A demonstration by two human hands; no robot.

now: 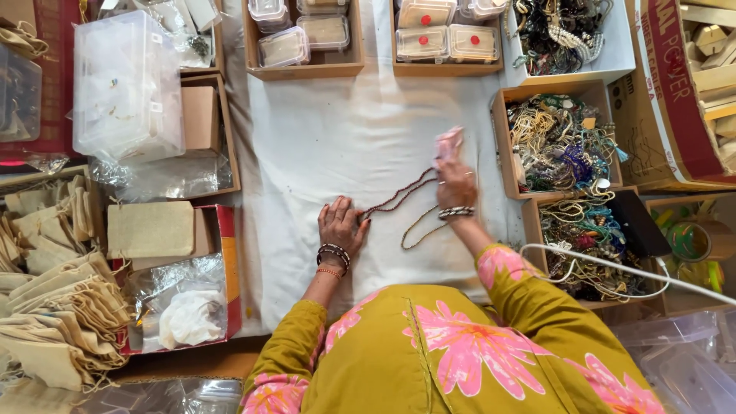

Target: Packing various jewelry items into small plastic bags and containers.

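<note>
A long string of dark red-brown beads (399, 198) lies looped across the white cloth (330, 146). My left hand (341, 224) rests flat on the cloth, fingertips pinning one end of the string. My right hand (455, 182) holds the other part of the string up, and a small pink piece (448, 144), blurred, sticks out above its fingers. Both wrists wear bead bracelets. My mustard sleeves with pink flowers fill the bottom of the view.
Wooden boxes of tangled bead necklaces (560, 142) stand to the right, with another heap (586, 230) below. Clear lidded containers (437, 38) sit in trays at the back. Beige cloth pouches (54, 307) pile up at the left beside a plastic bin (126, 84). A white cable (613, 268) crosses the right.
</note>
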